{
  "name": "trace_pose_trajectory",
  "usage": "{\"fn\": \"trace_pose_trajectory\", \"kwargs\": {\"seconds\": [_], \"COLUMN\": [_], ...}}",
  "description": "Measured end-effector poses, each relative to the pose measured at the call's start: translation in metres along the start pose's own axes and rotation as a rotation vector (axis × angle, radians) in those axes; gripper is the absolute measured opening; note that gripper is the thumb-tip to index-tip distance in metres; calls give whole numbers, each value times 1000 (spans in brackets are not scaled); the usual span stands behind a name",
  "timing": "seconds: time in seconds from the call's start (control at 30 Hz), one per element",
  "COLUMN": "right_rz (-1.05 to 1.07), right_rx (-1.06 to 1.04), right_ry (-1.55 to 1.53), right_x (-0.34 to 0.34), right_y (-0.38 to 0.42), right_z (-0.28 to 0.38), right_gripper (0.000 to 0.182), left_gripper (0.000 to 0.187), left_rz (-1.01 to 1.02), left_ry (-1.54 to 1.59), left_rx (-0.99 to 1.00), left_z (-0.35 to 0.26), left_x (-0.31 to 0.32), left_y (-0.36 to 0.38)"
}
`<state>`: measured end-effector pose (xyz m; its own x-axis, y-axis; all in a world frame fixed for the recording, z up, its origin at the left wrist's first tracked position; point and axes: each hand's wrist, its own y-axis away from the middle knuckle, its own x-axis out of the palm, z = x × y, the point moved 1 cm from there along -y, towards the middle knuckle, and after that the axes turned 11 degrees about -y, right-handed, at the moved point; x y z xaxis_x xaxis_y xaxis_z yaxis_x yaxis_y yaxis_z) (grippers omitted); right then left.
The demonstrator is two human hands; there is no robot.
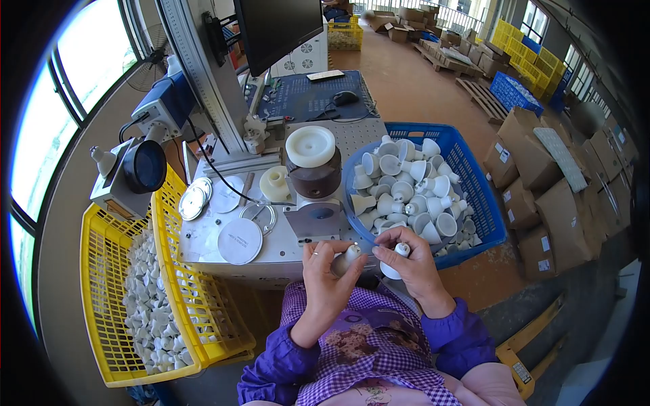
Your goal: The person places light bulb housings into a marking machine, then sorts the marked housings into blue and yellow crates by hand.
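At the metal worktable's (pixel 284 250) near edge, left hand (pixel 326 271) and right hand (pixel 409 260) each clasp a white bulb housing (pixel 349 256); pallets (pixel 482 98) line the concrete warehouse floor (pixel 413 95).

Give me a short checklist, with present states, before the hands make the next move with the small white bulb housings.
1. Left hand holds one small white bulb housing: ok.
2. Right hand holds another white housing: ok.
3. Round blue plastic bowl has housings within reach: ok.
4. Yellow plastic crate has room left: ok.
5. Grey metal fixture plate is free: cannot tell.
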<state>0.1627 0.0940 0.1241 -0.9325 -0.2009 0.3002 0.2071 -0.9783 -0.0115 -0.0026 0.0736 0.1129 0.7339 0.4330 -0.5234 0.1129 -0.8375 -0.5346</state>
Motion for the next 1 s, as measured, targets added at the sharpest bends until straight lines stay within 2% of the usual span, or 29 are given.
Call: {"fn": "trace_pose_trajectory", "kwargs": {"seconds": [0.03,0.07,0.1,0.17,0.23,0.3,0.37,0.43,0.57,0.63,0.77,0.83,0.9,1.0], "right_rz": [-3,5,15,40,79,116,133,146,199,197,154,159,235,259], "right_rx": [-5,42,91,96,99,-55,-114,-331,-483,-682,-698,-686,-536,-542], "right_ry": [2,-141,-285,-343,-400,-323,-265,-143,-11,275,544,520,459,454], "right_x": [0,0,1,0,4,12,26,46,86,95,97,98,97,94], "right_y": [-1,-2,-3,-6,-15,-28,-47,-72,-124,-146,-159,-158,-158,-159], "right_z": [1,1,2,4,11,31,54,76,89,80,61,62,65,64], "right_gripper": [16,16,16,15,15,14,17,22,28,33,38,41,41,42], "left_gripper": [25,24,24,23,21,26,24,23,23,23,25,24,24,25], "left_rz": [36,72,72,128,104,57,19,-21,-100,-112,-131,-138,-134,-113], "left_ry": [94,187,187,305,330,480,464,488,609,574,519,541,561,567], "left_rx": [-105,-211,-207,-382,-372,-470,-456,-508,-541,-541,-573,-594,-606,-584], "left_z": [1,3,5,11,15,20,21,25,31,36,40,43,46,47], "left_x": [-1,-3,-5,-10,-16,-24,-34,-41,-48,-53,-62,-63,-63,-57], "left_y": [2,5,7,12,18,21,20,22,25,27,30,31,32,32]}}
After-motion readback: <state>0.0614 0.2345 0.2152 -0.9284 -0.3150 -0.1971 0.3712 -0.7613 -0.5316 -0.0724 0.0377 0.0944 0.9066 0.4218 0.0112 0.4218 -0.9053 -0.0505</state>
